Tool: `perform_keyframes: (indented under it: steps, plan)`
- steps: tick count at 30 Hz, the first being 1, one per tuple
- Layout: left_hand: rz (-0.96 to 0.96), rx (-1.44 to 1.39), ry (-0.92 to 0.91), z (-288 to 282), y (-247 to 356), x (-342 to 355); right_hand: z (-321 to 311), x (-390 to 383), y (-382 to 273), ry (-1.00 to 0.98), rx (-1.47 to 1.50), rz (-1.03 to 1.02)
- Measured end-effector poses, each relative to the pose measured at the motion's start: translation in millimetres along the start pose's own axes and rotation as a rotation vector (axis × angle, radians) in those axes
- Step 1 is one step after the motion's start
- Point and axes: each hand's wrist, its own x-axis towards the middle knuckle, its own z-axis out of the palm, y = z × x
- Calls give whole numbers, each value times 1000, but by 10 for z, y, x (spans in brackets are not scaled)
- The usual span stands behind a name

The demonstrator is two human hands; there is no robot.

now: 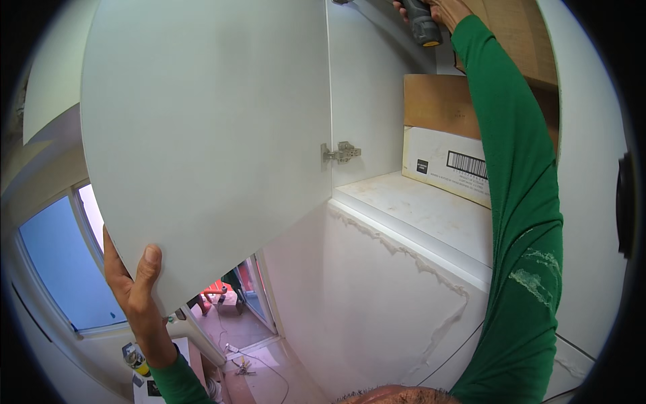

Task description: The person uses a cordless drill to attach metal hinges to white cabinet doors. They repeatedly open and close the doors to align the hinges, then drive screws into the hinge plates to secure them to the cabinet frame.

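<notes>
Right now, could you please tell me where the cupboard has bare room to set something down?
On the shelf, the visible strip between the white box and the front edge is bare, reaching the side wall below the hinge. It is crowded above: the right hand grips a dark tool near a cardboard box.

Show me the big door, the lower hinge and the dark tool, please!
Big door [208, 135]: head view, middle of its pale face.
Lower hinge [346, 152]: head view, its silvery arm.
Dark tool [423, 25]: head view, middle of its visible part.
</notes>
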Motion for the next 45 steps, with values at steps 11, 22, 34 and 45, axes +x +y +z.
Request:
perform_keyframes:
  steps: [11, 22, 34, 45]
  plan:
    - [13, 55, 3, -9, -14, 33, -37, 26, -32, 10, 2, 7]
    - [27, -13, -6, 10, -75, 100, -121, 123, -157, -5, -142, -96]
    - [11, -7, 49, -12, -138, 137, -167, 87, -77, -5, -57, -55]
    - [42, 12, 19, -63, -216, 203, -173, 144, 30, -28, -31, -69]
